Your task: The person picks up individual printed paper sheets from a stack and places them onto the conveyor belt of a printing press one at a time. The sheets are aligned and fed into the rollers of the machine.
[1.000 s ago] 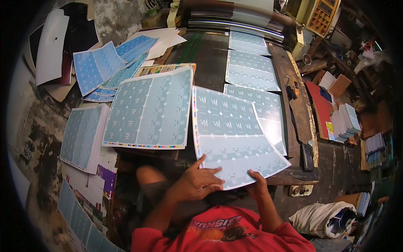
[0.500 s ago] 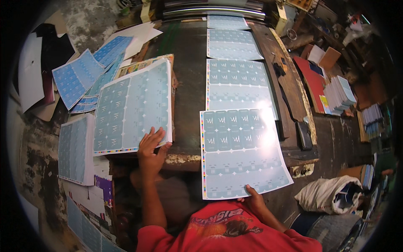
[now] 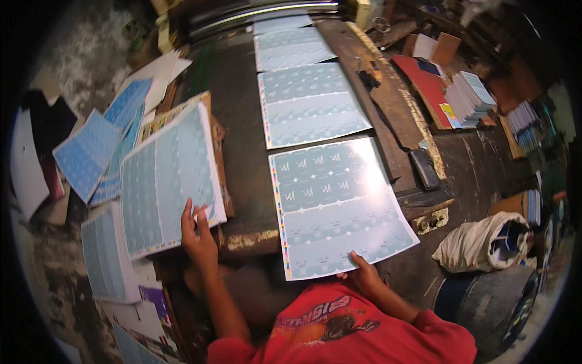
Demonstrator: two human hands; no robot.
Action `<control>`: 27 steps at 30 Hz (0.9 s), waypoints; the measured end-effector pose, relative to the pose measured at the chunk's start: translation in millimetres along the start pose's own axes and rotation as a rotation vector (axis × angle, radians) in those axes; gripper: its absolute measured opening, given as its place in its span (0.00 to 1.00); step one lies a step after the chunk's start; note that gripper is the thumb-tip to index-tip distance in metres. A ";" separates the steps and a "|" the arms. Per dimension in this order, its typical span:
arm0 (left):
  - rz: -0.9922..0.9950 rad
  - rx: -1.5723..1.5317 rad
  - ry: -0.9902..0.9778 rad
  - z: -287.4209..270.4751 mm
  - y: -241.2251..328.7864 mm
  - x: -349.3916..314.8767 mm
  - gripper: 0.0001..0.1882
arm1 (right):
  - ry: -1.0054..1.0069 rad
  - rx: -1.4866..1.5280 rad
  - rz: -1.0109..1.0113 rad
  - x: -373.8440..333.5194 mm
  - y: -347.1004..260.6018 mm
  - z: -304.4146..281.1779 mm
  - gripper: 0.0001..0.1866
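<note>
Thumb uppermost, the right hand (image 3: 365,278) is clamped on the near edge of a printed sheet (image 3: 339,209), while the left hand (image 3: 200,239) is at the near right corner of a paper stack (image 3: 167,176), its hold there unclear. Biggest is the dark table (image 3: 233,121), bearing the stack at left; the gripped sheet juts past its front, similar sheets (image 3: 315,103) lying beyond, and smallest, a black case (image 3: 424,168) sits right.

Kinda dim overall, but glare blows out the upper right of the held sheet (image 3: 333,215). Deep shadow under the tabletop (image 3: 233,121), slight blur up top, fisheye edges bending into black.
</note>
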State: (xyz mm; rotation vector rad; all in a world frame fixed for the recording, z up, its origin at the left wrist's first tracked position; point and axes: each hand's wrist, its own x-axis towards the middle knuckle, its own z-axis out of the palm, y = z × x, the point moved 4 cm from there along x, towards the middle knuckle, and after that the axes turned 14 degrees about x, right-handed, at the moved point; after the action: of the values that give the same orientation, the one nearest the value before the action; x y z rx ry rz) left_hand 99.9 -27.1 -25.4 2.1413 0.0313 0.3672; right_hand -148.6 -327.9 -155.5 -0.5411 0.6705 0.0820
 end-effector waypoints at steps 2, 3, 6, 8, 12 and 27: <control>0.061 0.101 -0.011 0.3 4.0 -1.0 0.21 | -0.016 0.047 -0.041 8.8 -8.0 3.3 0.23; 0.021 0.022 -0.017 0.9 8.2 -3.0 0.20 | -0.025 0.074 -0.060 16.2 -10.3 3.3 0.23; 0.173 0.182 -0.054 -16.3 -1.4 -13.6 0.19 | -0.012 0.115 -0.136 22.5 15.0 2.4 0.25; 0.160 0.162 -0.028 -2.9 9.2 -9.4 0.20 | 0.001 0.048 -0.200 49.6 -10.9 5.5 0.27; 0.214 0.250 -0.005 -6.4 1.6 -7.3 0.19 | -0.027 0.056 -0.240 54.7 -12.3 17.1 0.23; 0.214 0.415 0.060 -2.3 -5.9 -13.0 0.20 | -0.348 0.193 -0.358 59.4 -12.3 9.1 0.41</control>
State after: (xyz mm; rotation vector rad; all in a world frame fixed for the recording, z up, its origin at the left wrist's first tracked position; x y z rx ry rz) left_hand 87.6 -24.0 -32.2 2.5515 -0.0966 0.5911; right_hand -93.8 -339.8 -180.3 -0.4393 0.2326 -0.2188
